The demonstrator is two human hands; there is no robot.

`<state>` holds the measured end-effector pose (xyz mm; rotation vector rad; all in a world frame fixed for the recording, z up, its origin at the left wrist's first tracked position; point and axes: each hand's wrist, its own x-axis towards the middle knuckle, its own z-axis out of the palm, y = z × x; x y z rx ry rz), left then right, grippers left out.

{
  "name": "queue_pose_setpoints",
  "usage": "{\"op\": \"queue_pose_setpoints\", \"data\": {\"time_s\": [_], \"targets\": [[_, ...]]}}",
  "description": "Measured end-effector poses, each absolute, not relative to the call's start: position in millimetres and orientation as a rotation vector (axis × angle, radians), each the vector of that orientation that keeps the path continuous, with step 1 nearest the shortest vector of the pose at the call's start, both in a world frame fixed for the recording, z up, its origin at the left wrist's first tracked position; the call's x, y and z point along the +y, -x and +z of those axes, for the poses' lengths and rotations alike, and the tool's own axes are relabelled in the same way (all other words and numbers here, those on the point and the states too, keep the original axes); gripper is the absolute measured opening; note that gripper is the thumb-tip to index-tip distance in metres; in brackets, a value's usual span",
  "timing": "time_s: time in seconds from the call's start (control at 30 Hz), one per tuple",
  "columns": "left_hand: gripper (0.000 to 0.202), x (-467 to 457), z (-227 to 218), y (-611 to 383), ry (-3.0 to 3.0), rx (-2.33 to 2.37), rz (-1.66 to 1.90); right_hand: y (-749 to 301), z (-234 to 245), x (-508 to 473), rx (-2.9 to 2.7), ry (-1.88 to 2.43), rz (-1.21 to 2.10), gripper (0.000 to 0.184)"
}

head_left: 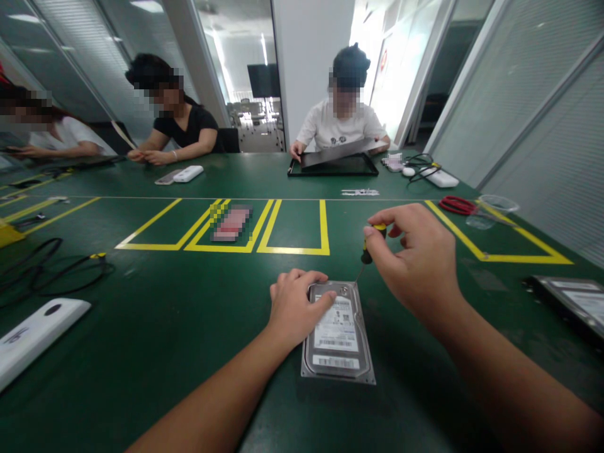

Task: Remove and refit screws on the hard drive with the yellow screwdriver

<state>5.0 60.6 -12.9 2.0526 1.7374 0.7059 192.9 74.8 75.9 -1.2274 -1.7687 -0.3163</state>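
A silver hard disk drive (337,333) with a white label lies flat on the green table in front of me. My left hand (302,302) grips its far left part, thumb across the top face and fingers around the edge. In my right hand (415,251) is a small yellow-and-black screwdriver (367,253), pinched by its handle between thumb and fingertips. Its thin shaft slants down to the drive's far right corner. Whether the tip sits in a screw is too small to tell.
Another hard drive (570,299) lies at the right edge. Beyond my right hand are a clear plastic bowl (491,211) and red-handled pliers or similar (457,205). A white power bank (38,336) and black cable (47,270) lie left. Several people sit opposite, one holding a panel over a black tray (333,172).
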Motion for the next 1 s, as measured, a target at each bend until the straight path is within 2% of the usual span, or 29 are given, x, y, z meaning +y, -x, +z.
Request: {"op": "queue_pose_setpoints", "data": {"time_s": [0.7,1.0], "targets": [[0.03,61.0,-13.6,-4.8,-2.055,1.738,0.705,-192.8,76.1,75.0,-1.765,1.234,-0.333,0.002],[0.03,61.0,-14.6,-4.9,-2.057,1.737,0.713,-191.2,74.2,75.0,-1.764,1.247,-0.311,0.019]]}}
